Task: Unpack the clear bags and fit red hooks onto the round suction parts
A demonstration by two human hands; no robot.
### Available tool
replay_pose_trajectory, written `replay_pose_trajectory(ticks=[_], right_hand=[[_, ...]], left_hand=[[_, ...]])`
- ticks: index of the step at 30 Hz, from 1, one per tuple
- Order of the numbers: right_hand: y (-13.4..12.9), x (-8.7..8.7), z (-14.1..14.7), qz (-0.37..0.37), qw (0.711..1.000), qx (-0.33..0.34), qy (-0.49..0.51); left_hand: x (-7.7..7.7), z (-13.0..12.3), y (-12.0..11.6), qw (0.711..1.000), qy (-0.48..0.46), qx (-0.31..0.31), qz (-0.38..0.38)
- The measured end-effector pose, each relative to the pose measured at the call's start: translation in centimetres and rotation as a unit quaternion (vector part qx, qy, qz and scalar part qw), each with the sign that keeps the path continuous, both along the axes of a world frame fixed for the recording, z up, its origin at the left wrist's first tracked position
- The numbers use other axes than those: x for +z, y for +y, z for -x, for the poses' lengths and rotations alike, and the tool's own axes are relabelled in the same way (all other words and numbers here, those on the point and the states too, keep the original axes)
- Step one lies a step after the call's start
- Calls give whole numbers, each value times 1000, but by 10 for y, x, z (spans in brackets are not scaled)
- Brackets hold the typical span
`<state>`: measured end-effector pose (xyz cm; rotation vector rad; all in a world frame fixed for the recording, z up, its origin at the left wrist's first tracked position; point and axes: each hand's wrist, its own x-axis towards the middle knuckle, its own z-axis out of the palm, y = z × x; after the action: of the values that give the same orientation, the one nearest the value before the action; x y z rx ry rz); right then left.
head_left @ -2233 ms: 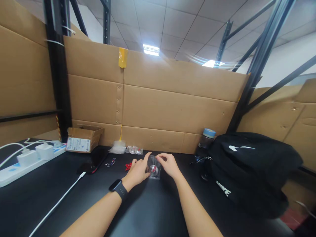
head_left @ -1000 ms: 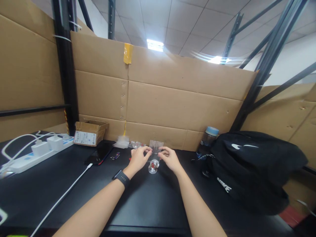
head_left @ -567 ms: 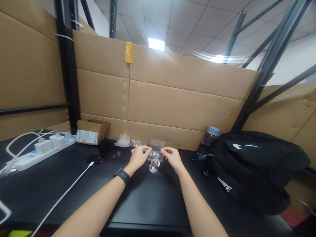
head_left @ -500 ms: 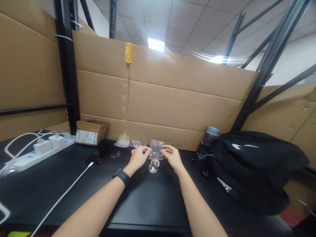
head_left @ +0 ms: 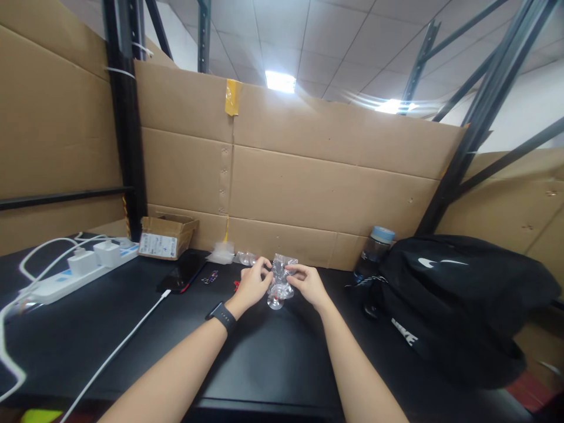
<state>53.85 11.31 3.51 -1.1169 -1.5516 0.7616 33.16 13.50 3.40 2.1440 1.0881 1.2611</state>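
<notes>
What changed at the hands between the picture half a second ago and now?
The clear bag, smoother before, is now crumpled, its lower end nearer the person and overlapping the clear round piece in view. The left hand's fingers have spread; the right hand stays at the bag. Phone, bottle and backpack stayed put.

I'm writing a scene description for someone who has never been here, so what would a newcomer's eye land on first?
Probably the bulky black bag with its white logo, filling the right side of the dark table. Next, the left hand and right hand, at a shiny, clear plastic bag near the middle. Above the cardboard wall, a bright ceiling light also stands out.
</notes>
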Motion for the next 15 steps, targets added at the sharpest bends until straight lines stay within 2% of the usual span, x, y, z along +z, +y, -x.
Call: replay_pose_trajectory(ticks=[4, 9, 15], right_hand=[[1, -2, -2, 14, 1000, -25, 4], [-2, 0, -1, 27, 999, -35, 22], [-6, 3, 14, 37, 997, 47, 53]], left_hand=[[7, 3, -8, 991, 64, 47, -108], [18, 9, -18, 963, 157, -67, -210], [14, 4, -14, 939, 213, -66, -263]])
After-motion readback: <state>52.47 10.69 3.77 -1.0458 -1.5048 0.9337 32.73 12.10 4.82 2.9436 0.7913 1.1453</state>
